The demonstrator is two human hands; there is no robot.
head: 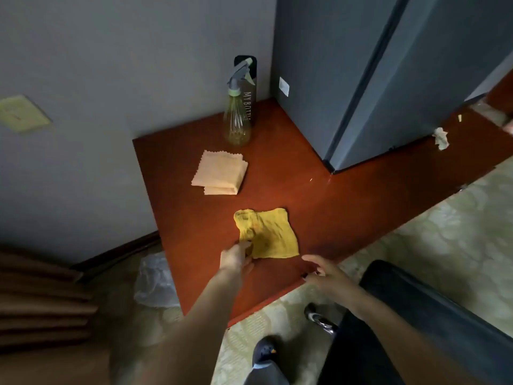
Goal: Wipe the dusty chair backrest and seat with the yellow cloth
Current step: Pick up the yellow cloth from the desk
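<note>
The chair is cut off at the near right: only a dark, blurred part is seen, and seat and backrest cannot be told apart. The yellow cloth is spread, rumpled, on the table by its near edge. Its near-left corner is pinched by the left hand, whose fingertips are partly hidden. The right hand is held spread and empty just right of the cloth. Farther off a folded cloth is laid. Beyond it a clear spray bottle half hides a dark bottle; the contents of neither can be made out.
</note>
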